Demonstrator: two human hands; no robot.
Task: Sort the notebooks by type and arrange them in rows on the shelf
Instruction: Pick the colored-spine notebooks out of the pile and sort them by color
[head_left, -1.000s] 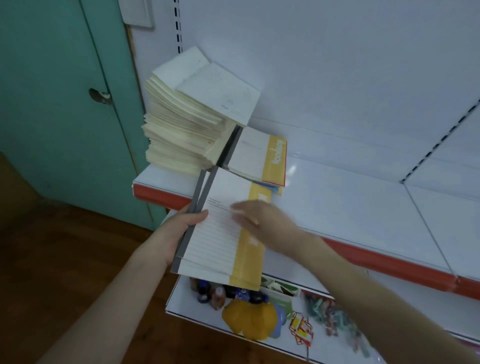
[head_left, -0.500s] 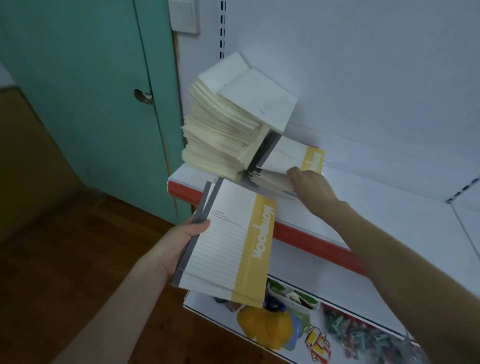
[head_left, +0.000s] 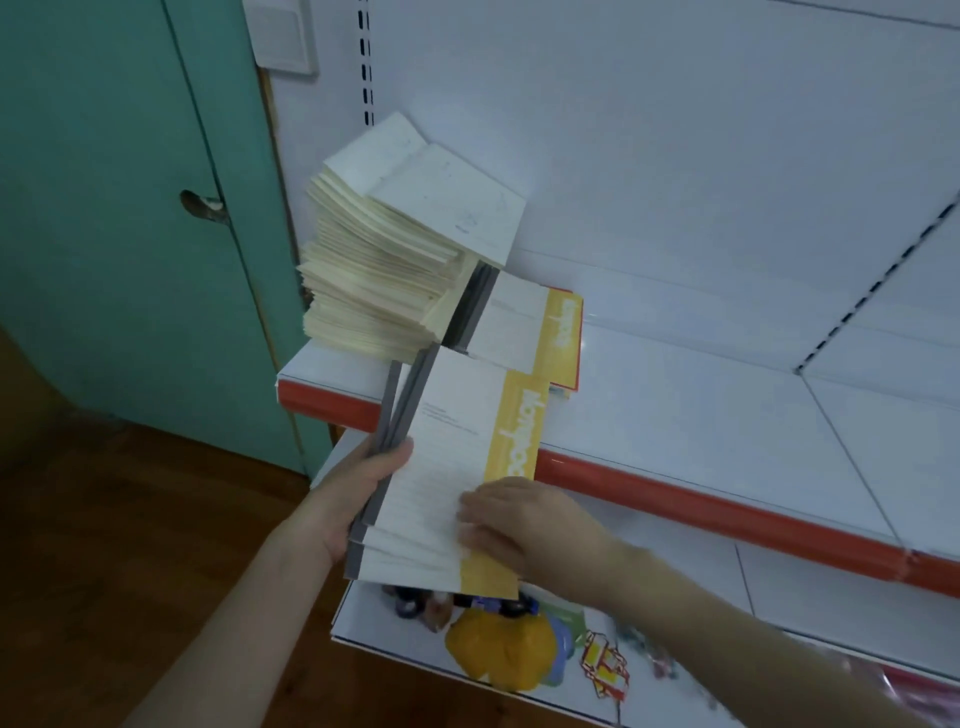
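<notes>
So, the shelf pile (head_left: 524, 327) has been thinned by one more notebook, now laid on the bundle (head_left: 457, 447), which is gripped at its grey spines by the left hand (head_left: 358, 499) just near of the shelf (head_left: 701, 415). That type is evidently being gathered. The right hand (head_left: 524, 525) is pressed flat on the smooth, yellow-banded card cover.

The yellow-banded notebooks (head_left: 452, 441) have smooth paper covers, matt white with a yellow strip. Their grey spines look matt too, and whether they are tape or card cannot be told. The cream stack (head_left: 374, 280) shows raw, dull paper edges under a matt card cover. The shelf (head_left: 701, 415) is smooth and white with a soft gloss, seemingly painted metal, and its red edge strip (head_left: 675, 499) shines like plastic. The floor (head_left: 130, 519) is brown wood with a low sheen; the door (head_left: 104, 208) is matt green paint.
</notes>
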